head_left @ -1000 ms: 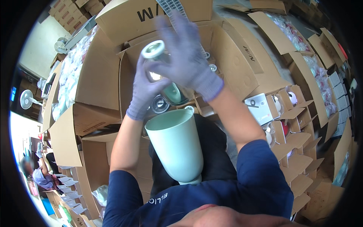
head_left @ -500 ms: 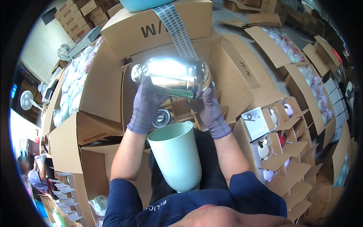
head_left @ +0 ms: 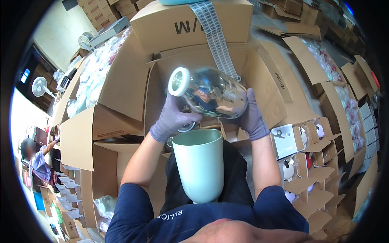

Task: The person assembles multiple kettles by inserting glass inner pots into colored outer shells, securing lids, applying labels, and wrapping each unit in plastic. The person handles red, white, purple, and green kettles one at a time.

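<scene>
A shiny mirror-glass flask liner (head_left: 210,94) with a white neck lies sideways in the air between both gloved hands. My left hand (head_left: 175,117) grips it under the neck end. My right hand (head_left: 252,115) cups its rounded bottom end. Just below it stands a pale green plastic shell (head_left: 200,164), open end up, held against my body between my arms. Behind the liner is an open cardboard box (head_left: 267,93) with more parts inside.
Open cardboard boxes ring me on all sides. A strip of labels (head_left: 214,36) hangs over the box ahead. Small white cartons (head_left: 285,139) with flasks stand at the right. Bagged goods (head_left: 87,87) lie at the left. Another person (head_left: 36,160) works far left near a fan (head_left: 39,87).
The glass liner has been lowered from overhead and tilted, its white neck now pointing up-left, closer above the green shell. Both hands stayed on it.
</scene>
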A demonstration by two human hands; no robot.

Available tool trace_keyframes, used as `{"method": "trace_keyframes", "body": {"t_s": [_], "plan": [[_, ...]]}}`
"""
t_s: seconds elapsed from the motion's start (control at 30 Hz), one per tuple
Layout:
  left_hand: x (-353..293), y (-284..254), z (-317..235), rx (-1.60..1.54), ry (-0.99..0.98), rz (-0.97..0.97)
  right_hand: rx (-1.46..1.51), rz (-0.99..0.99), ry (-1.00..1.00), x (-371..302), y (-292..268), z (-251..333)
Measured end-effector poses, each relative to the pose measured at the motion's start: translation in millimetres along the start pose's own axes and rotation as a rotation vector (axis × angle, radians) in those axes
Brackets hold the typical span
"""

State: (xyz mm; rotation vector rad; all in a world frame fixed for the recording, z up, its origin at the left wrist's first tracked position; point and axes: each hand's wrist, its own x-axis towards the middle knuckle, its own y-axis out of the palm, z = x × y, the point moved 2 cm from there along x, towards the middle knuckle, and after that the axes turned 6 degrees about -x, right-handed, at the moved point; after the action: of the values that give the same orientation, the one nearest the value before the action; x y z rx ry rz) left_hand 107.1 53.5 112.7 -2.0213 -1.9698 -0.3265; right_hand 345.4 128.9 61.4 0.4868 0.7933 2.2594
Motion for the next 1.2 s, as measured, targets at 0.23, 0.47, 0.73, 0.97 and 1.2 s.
{"method": "trace_keyframes", "body": {"t_s": [0.23,0.47,0.73,0.97,1.2], "plan": [[-108.3,-38.5,-17.7,0.127,-0.476,0.304,-0.213,-0.259,-0.06,-42.5,-116.2,1.0],[-175.1,33.7,-45.2,0.223,-0.446,0.415,-0.749,-0.211,-0.187,-100.1,-63.5,115.3],[-277.8,30.1,-16.7,0.361,-0.314,0.048,-1.14,-0.448,0.099,-274.3,-22.1,12.6],[-256.2,73.3,-28.2,-0.206,-0.414,-0.064,-1.401,-0.491,0.042,-341.1,-25.6,-108.1],[-225.2,77.5,-34.0,-0.026,-0.385,-0.085,-1.617,-0.281,-0.033,-360.7,-3.4,-85.6]]}}
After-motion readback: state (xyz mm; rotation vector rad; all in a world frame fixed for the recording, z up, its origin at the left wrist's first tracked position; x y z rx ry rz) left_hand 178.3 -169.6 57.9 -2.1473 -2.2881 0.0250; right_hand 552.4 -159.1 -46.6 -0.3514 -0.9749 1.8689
